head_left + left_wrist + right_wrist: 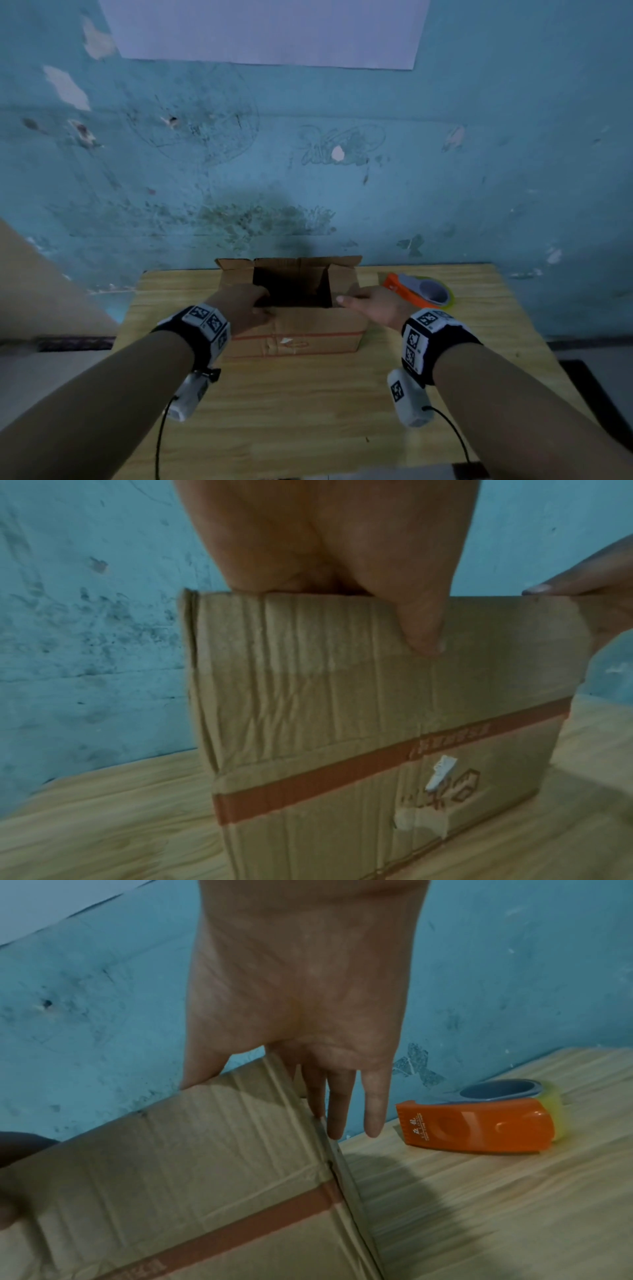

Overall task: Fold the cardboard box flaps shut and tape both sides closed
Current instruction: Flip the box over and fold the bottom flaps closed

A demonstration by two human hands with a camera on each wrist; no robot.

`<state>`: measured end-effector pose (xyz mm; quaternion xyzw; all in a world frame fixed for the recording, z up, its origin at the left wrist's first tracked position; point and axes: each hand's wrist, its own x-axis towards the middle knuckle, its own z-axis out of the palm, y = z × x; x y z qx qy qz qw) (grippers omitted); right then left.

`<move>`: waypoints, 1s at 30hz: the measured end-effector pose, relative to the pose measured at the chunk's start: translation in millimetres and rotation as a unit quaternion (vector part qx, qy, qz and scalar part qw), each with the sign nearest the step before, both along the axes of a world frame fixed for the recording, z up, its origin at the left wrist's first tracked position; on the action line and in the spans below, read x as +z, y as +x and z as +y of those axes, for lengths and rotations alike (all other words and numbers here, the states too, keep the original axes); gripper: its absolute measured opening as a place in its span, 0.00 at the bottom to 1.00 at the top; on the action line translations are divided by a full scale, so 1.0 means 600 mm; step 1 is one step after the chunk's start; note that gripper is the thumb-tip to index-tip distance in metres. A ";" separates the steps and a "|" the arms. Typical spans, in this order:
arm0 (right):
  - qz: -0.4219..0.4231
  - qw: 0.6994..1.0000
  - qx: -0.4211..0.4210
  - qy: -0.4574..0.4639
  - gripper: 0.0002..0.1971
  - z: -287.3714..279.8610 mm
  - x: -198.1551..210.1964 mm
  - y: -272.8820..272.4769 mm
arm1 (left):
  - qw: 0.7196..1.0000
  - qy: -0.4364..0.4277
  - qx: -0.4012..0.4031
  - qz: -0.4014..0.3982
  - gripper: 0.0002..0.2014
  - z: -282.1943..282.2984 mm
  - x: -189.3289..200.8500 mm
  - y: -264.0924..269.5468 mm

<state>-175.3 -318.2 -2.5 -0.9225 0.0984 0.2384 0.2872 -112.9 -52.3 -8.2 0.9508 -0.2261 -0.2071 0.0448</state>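
A brown cardboard box (298, 329) with a red stripe stands open-topped on the wooden table (308, 411), its inside dark. The far flap (291, 262) stands upright against the wall. My left hand (243, 305) pinches the top edge of the near flap at its left end. Its thumb (421, 626) lies on the outer face, and the fingers are hidden behind the edge. My right hand (373, 305) is at the box's near right corner. The thumb lies along the near flap's top edge, and straight fingers (373, 1110) point down the right side.
An orange tape dispenser (418, 289) with a yellowish roll lies on the table just right of the box, close to my right hand. A stained blue wall rises directly behind the box. Bare wood stretches in front of the box.
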 end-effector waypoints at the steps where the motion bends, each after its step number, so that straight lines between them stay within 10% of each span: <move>1: -0.001 1.000 0.000 0.004 0.34 0.001 0.001 0.002 | 1.000 0.008 -0.007 -0.012 0.20 0.001 -0.003 0.000; 14: 0.000 0.996 0.055 -0.073 0.25 0.005 -0.031 0.058 | 0.969 0.133 -0.025 -0.207 0.41 0.015 0.019 0.021; 24: -0.051 0.976 0.065 -0.200 0.32 0.032 -0.043 0.073 | 0.975 0.184 -0.051 -0.110 0.41 0.011 0.013 0.085; 30: -0.250 0.938 0.123 -0.204 0.15 0.049 -0.009 0.093 | 0.976 0.187 -0.110 -0.026 0.29 0.021 -0.016 0.094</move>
